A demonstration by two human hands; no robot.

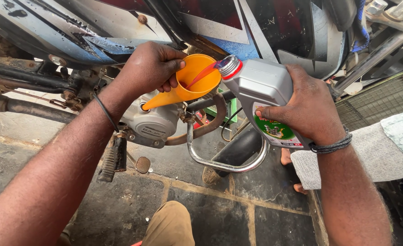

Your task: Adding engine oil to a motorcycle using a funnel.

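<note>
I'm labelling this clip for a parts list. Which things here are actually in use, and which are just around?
In use:
left hand steadying the orange funnel
right hand tipping the grey oil bottle
red oil stream running into the funnel
engine casing taking the funnel spout

Just around:
footpeg
chrome guard bar
grey cloth
stone floor

1. Both arms bare, no sleeves, no gloves.
2. Left hand [149, 68]: thin black band [105, 111] round the wrist.
3. Right hand [308, 107]: dark braided cord bracelet [332, 146] at the wrist.
4. Tan trouser knee [168, 224] at bottom edge.
</note>
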